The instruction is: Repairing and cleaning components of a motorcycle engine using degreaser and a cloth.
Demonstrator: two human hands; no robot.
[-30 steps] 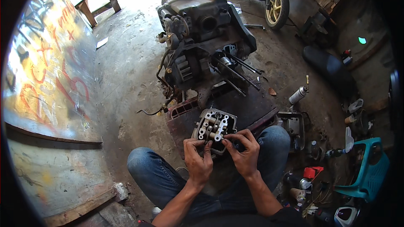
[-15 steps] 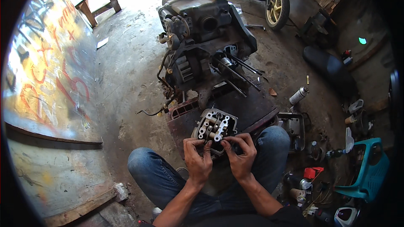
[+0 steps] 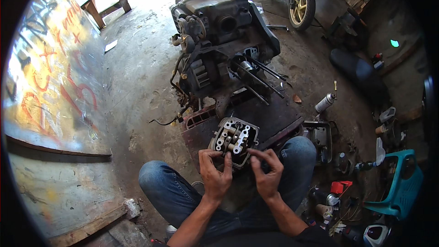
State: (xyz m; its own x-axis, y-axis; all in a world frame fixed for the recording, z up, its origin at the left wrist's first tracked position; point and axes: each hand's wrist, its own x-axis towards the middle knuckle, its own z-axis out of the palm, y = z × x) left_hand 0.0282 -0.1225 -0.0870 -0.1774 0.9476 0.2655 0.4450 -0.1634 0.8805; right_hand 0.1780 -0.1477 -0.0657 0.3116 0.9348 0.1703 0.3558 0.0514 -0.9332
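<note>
A metal engine cylinder head, with a pale rocker assembly in its open top, rests on a dark board between my knees. My left hand is closed on its near left edge, thumb and fingers pinched at the rim. At its near right corner is my right hand, thumb and forefinger parted and the other fingers loosely curled. I cannot make out anything in the right hand. Beyond the board stands a large dark engine. Its piston is exposed among long studs.
A spray can and a metal tray are right of the board. Farther right lie a black seat, a teal plastic stool and assorted bottles. A painted metal panel borders the left; a scooter wheel stands behind.
My right hand has shifted slightly right, and its thumb has come away from the rim. My left hand stays at the cylinder head, which has barely moved.
</note>
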